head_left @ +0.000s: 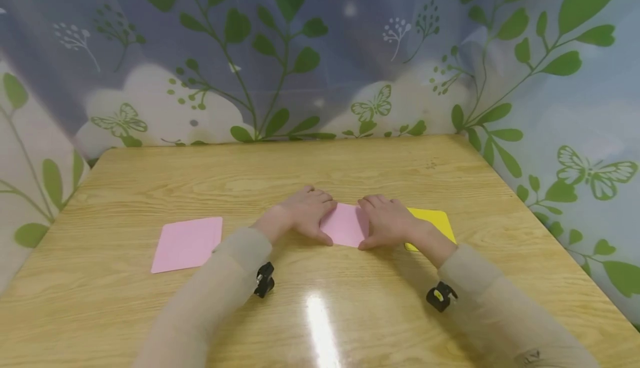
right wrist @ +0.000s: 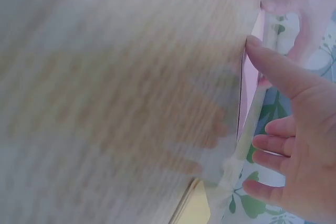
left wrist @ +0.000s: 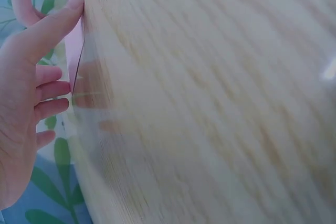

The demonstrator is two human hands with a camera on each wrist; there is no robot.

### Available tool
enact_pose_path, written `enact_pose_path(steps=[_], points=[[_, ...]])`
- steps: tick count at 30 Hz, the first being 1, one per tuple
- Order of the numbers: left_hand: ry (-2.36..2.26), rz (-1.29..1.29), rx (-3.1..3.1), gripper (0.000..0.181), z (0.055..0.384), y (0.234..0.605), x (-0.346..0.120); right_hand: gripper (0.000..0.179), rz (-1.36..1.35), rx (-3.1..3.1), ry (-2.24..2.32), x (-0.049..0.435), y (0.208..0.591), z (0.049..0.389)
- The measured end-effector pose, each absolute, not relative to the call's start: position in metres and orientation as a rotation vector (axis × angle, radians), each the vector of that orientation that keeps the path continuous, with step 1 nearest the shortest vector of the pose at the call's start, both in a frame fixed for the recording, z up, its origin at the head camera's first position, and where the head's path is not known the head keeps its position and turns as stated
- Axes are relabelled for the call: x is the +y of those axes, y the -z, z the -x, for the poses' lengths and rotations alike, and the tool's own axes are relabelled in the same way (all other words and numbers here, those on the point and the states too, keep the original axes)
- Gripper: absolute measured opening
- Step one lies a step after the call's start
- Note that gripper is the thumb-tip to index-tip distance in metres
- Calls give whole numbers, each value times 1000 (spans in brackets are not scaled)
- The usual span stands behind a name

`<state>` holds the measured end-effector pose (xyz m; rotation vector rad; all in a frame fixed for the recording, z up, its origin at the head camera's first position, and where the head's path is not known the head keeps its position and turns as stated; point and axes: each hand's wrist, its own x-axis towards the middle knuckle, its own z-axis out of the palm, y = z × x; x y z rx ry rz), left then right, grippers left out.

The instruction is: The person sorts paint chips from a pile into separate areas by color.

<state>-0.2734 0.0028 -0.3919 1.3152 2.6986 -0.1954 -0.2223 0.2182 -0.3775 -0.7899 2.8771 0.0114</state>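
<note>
A pink card [head_left: 344, 224] lies mid-table between the two hands. My left hand [head_left: 306, 215] holds its left side, thumb at the near corner and fingers toward the far one. From the other side my right hand [head_left: 387, 220] holds it in the same way and hides part of that edge. In the left wrist view, the thumb [left wrist: 73, 4] rests at the edge of the pink card [left wrist: 76, 45]. The right wrist view has the right thumb [right wrist: 256, 44] at the card's near edge.
More pink cards [head_left: 187, 244], slightly offset, lie on the left of the wooden table [head_left: 280, 168]. Yellow cards [head_left: 435, 223] lie at the right, partly behind the right wrist. A leaf-patterned curtain [head_left: 320, 79] hangs behind the table and along both sides.
</note>
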Motion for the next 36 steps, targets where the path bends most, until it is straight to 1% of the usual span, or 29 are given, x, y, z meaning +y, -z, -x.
enact_pose_path(steps=[9, 14, 22, 30, 36], points=[[143, -1295, 2697, 91, 268, 391, -3, 97, 813, 2794, 91, 223, 381, 236], [139, -1300, 2694, 91, 267, 392, -3, 92, 855, 2739, 140, 220, 382, 242], [132, -1317, 2699, 90, 265, 390, -4, 89, 816, 2687, 54, 212, 378, 248], [120, -1312, 2684, 87, 264, 389, -3, 98, 778, 2681, -65, 209, 379, 250], [122, -1320, 2715, 86, 266, 391, -4, 97, 737, 2694, -43, 206, 375, 249]])
